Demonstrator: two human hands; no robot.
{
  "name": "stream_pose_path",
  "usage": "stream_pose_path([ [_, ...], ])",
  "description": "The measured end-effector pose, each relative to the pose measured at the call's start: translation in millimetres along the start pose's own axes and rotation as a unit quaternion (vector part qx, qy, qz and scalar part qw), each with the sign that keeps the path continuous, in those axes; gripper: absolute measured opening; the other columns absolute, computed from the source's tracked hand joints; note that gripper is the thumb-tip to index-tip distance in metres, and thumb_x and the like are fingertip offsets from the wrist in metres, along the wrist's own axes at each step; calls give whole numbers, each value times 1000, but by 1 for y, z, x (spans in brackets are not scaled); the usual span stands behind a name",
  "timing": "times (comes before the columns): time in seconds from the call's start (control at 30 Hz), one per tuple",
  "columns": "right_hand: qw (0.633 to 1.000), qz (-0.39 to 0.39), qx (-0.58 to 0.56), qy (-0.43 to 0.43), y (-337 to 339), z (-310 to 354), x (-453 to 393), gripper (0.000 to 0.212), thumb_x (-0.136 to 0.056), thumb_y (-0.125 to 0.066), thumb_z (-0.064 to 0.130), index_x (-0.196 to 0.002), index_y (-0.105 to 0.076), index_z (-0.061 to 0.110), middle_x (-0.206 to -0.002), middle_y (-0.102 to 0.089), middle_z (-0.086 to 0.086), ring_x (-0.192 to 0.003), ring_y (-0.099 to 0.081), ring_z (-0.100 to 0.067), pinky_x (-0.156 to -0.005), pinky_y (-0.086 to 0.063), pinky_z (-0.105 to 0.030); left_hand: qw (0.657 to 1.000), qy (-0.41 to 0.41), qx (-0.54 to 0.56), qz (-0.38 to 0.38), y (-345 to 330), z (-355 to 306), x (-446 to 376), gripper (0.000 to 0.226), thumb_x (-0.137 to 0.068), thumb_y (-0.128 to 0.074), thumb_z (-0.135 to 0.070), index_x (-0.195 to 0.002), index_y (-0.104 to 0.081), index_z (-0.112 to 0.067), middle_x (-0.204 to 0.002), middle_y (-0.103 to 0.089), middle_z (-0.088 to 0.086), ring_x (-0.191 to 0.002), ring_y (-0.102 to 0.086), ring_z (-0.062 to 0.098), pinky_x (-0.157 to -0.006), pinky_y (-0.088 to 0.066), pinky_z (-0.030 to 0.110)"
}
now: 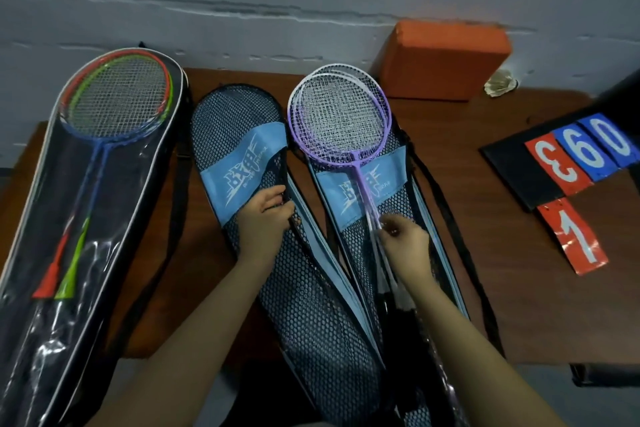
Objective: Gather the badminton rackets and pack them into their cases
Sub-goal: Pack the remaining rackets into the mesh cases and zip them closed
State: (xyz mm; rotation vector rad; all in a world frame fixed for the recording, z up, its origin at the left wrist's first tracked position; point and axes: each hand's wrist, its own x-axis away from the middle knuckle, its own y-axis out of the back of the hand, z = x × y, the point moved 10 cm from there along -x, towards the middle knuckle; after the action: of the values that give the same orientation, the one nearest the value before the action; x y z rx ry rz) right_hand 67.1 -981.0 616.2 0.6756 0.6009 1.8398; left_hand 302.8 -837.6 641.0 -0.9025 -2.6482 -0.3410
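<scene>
A: Two mesh cases at frame centre: left one [242,149] flat, right one [398,184] lying open under the purple-and-white rackets [341,114].

B: Grip status?

A: Right hand [403,246] pinching the racket shafts just below the blue label. Left hand [266,215] pinching the edge of the left case. Neither released.

B: Racket orientation?

A: Long axis running from heads at upper centre down to the handles at lower centre-right, tilted slightly rightward. Heads up-frame of the grip, handles down-frame, passing under the right wrist.

B: Nearer hand?

A: Right, already on the shafts. Left just beside, across the gap between the cases.

B: Judgement on next move?

A: Probably aligning the rackets along the case's length before closing the flap. Remaining set: red, green and blue rackets [117,104] already inside the clear case [138,218] at left of frame.
</scene>
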Motion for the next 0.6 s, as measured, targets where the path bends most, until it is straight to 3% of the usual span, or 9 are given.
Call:
stream_pose_path([
  [0.1,1000,-8,14,-10,-10,-2,3,15,-86,-63,11,-101,-66,8,-91,-69,-8,-72,-63,-25,-65,-56,-43,1000,0,6,1,0,-2,3,31,-84,-64,-9,-114,-62,-16,-107,-60,3,-90,-60,8,-68,-51,24],
  [0.23,998,-2,57,4,-17,-1,-5,27,-85,-66,27,-109,-63,14,-95,-63,-2,-79,-59,-19,-59,-45,-28,1000,-6,12,1,4,-4,7,26,-84,-63,-9,-108,-64,-20,-107,-62,3,-96,-62,15,-74,-53,29],
  [0.33,996,9,89,6,-24,5,-17,34,-83,-69,32,-113,-60,18,-92,-65,0,-76,-60,-19,-59,-43,-27,1000,-9,21,0,8,-2,8,24,-84,-64,-9,-105,-64,-22,-106,-62,1,-100,-61,14,-72,-51,23],
  [0.47,993,13,116,8,-36,4,-31,24,-85,-65,22,-109,-62,18,-91,-67,-3,-70,-61,-21,-57,-46,-29,1000,-8,15,4,9,-1,7,26,-84,-64,-9,-108,-64,-21,-108,-62,1,-103,-60,14,-76,-51,24],
  [0.6,999,-15,19,-23,-23,1,-26,25,-86,-62,10,-110,-66,12,-83,-69,-6,-68,-62,-26,-61,-55,-40,1000,-2,15,4,9,-1,3,27,-84,-65,-10,-108,-65,-21,-108,-63,1,-101,-61,13,-80,-53,28],
])
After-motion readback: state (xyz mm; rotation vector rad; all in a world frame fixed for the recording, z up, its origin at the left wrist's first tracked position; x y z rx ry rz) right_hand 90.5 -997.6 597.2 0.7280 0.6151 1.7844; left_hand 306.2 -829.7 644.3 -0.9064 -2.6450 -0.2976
